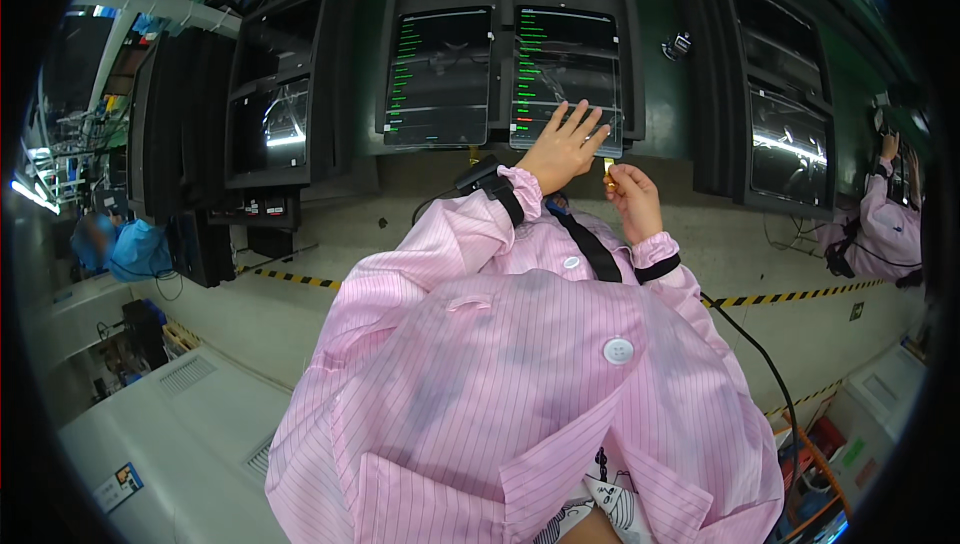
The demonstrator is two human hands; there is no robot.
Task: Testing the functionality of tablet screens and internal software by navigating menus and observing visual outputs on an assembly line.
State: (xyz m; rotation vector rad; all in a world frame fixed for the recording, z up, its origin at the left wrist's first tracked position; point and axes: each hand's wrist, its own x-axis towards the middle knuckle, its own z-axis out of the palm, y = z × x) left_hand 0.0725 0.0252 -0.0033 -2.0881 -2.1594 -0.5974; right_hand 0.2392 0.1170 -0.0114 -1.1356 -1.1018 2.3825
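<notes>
My left hand lies with its fingers spread over the lower part of a dark display panel, which shows a column of small green lines and one red line. Just off the panel's near right corner, my right hand pinches a small gold ribbon connector between thumb and fingertips. To the left sits a second lit display panel with a similar green column. Another gold ribbon hangs from its near edge. Both panels rest in a black tray.
Black trays with dark panels stand left and right on the green bench. A small black-and-silver device lies right of the middle tray. Co-workers in pink and blue are at the sides. A black cable hangs beside me.
</notes>
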